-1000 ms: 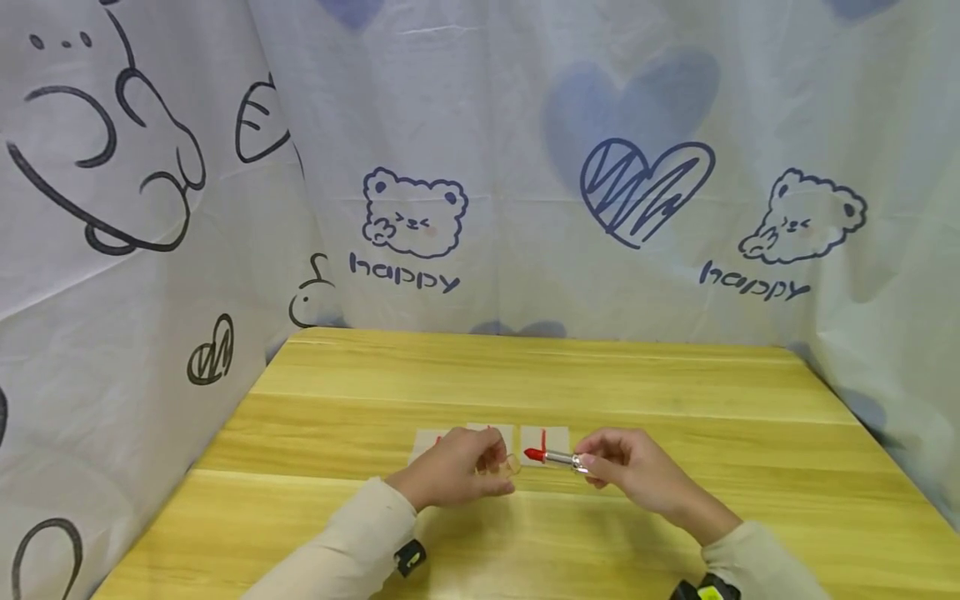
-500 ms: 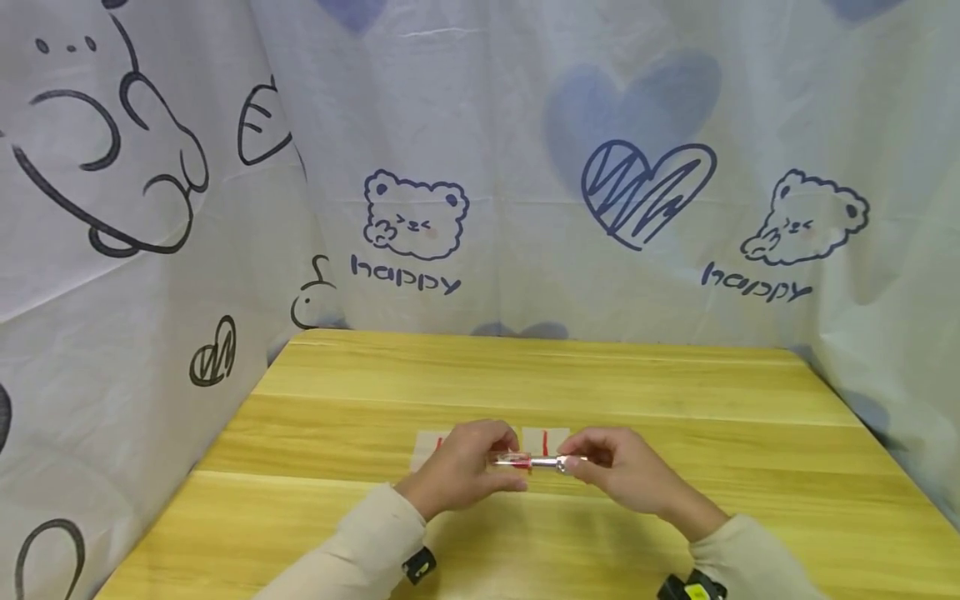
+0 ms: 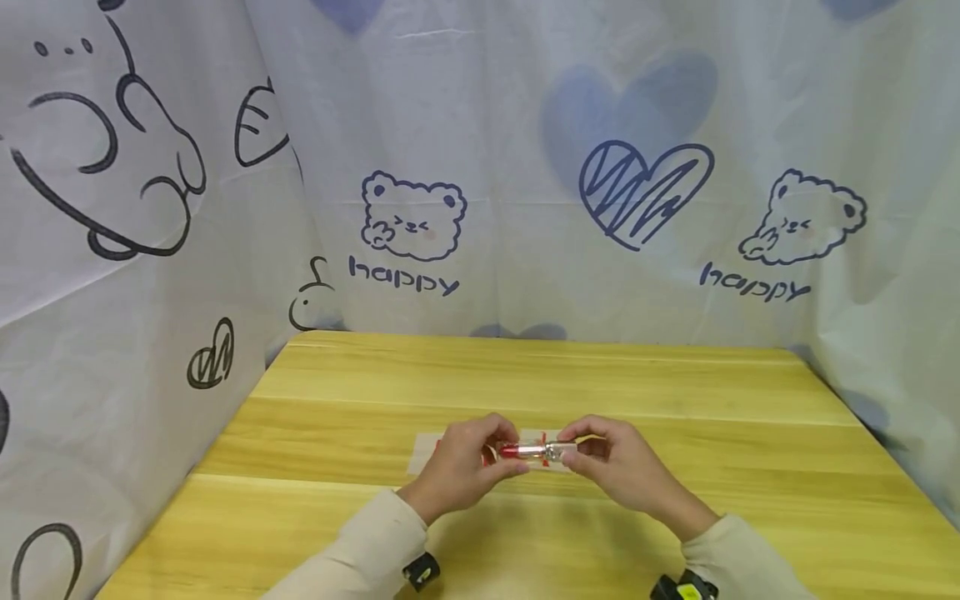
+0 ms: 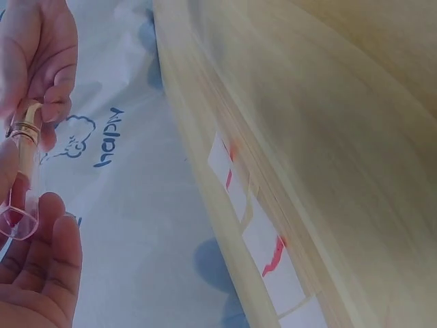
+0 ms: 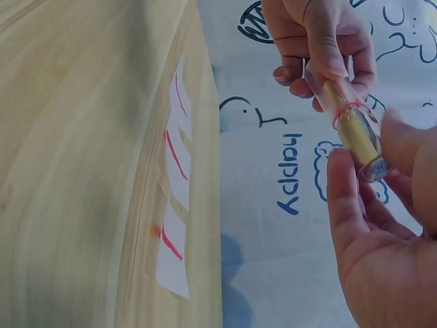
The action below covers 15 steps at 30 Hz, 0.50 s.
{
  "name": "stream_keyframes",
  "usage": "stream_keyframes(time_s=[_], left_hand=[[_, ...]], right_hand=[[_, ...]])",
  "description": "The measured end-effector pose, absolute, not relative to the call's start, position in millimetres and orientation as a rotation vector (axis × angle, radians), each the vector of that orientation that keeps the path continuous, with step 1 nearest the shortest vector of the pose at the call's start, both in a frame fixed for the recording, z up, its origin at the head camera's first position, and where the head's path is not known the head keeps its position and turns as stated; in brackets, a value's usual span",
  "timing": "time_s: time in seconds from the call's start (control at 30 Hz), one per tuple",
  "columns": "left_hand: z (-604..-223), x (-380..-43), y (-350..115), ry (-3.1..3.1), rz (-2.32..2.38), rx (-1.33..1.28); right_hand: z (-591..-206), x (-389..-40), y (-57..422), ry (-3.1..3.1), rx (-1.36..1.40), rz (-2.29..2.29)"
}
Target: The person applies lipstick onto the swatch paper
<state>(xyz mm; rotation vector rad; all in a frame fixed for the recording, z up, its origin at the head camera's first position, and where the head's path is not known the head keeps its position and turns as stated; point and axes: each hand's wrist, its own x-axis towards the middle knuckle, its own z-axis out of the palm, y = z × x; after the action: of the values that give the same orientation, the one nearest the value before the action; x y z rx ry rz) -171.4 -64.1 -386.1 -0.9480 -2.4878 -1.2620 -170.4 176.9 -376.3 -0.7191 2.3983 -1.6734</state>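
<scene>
In the head view my left hand (image 3: 461, 467) and right hand (image 3: 630, 471) meet over the middle of the table. Between them lies a lipstick (image 3: 531, 451), level, its red tip toward the left. A clear cap (image 4: 24, 222) covers the red bullet, and my left thumb and fingers pinch it. The right hand grips the lipstick's shiny gold base (image 5: 358, 137) between thumb and fingers. Red smears mark the cap's rim near the base. Whether the cap is fully seated cannot be told.
On the wooden table (image 3: 525, 375), white paper pieces (image 5: 174, 256) with red strokes lie in a row beneath the hands. White sheeting (image 3: 525, 275) with blue drawings hangs behind the table and at its sides.
A second ago the cap and lipstick were apart. My hands have come together, and the cap has slid over the red bullet toward the base.
</scene>
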Motion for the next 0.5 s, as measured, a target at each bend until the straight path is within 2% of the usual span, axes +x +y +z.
stream_keyframes(time_s=[0.5], left_hand=[[-384.3,-170.2,-64.7,-2.382,-1.276,-0.974]], right_hand=[[-375.1,-173.7,177.3,2.287,-0.71,-1.711]])
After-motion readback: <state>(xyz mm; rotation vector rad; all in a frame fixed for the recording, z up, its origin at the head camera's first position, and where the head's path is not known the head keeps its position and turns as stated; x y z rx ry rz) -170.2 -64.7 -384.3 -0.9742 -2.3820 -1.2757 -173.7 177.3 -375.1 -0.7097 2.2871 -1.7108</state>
